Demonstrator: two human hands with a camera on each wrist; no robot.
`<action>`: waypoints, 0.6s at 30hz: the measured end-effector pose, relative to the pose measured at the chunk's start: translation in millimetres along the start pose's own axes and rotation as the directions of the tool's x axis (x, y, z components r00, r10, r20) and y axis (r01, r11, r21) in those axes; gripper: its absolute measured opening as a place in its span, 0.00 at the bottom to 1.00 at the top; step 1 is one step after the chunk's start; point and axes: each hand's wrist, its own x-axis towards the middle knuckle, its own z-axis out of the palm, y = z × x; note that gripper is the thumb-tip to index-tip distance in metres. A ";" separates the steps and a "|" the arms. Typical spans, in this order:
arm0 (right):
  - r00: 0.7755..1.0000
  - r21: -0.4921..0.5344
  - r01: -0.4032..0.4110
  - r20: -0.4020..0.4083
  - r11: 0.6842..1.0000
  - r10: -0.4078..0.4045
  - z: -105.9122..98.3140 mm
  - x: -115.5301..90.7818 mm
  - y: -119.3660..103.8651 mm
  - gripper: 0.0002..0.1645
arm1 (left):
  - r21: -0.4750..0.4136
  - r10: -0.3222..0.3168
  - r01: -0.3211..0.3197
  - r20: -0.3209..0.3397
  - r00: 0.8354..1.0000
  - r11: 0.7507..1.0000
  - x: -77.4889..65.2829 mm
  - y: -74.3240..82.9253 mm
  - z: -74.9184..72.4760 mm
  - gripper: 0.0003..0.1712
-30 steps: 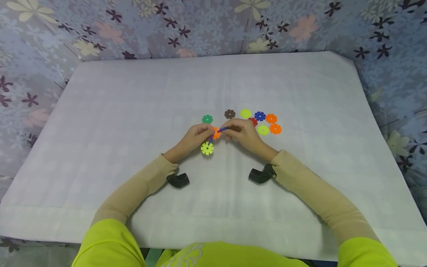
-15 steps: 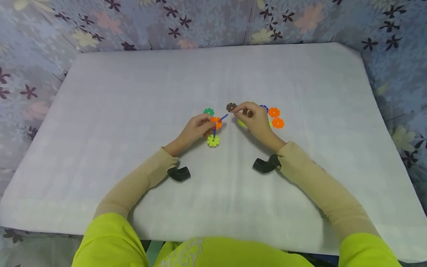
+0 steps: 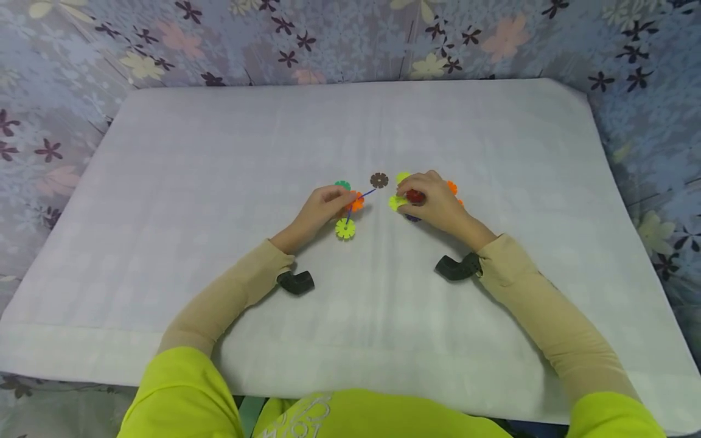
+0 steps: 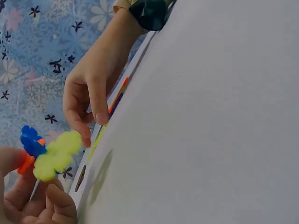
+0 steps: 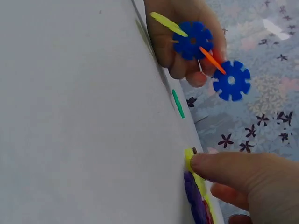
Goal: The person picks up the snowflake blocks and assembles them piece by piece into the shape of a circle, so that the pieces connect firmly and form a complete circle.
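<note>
My left hand (image 3: 328,205) pinches an orange notched plastic disc (image 3: 357,201) in a small joined chain. Blue discs (image 5: 232,80) and a yellow disc (image 3: 345,229) slot into the chain at angles, held just above the table. My right hand (image 3: 438,198) reaches over a cluster of loose discs, fingers curved and spread apart. Its thumb touches or hovers at a loose yellow disc (image 3: 397,203); contact is unclear. A red disc (image 3: 415,196) shows between its fingers, and a dark blue disc (image 3: 413,217) lies partly under the thumb.
A brown disc (image 3: 379,180) lies flat between the hands. A green disc (image 3: 342,185) sits behind the left hand. Another yellow disc (image 3: 403,177) and orange discs (image 3: 451,187) lie partly hidden around the right hand. A white cloth covers the table (image 3: 246,152).
My right hand has let go of the chain's blue disc and moved right to the loose discs. A yellow and a blue loose disc have shifted. The left hand still holds the chain.
</note>
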 end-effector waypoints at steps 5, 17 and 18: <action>1.000 -0.012 0.002 0.016 1.000 -0.002 4.1 0.3 1.2 0.16 | -0.066 -0.080 0.078 -0.024 0.997 0.995 2.3 0.1 1.5 0.07; 0.990 0.497 -0.056 -0.084 0.866 0.112 11.9 0.1 -16.9 0.11 | -0.058 -0.072 0.072 0.005 0.997 0.996 0.8 -2.2 2.4 0.12; 0.991 0.526 -0.056 -0.077 0.849 0.113 11.5 0.2 -20.7 0.12 | -0.044 -0.067 0.067 0.009 0.998 0.997 1.0 -2.1 2.1 0.12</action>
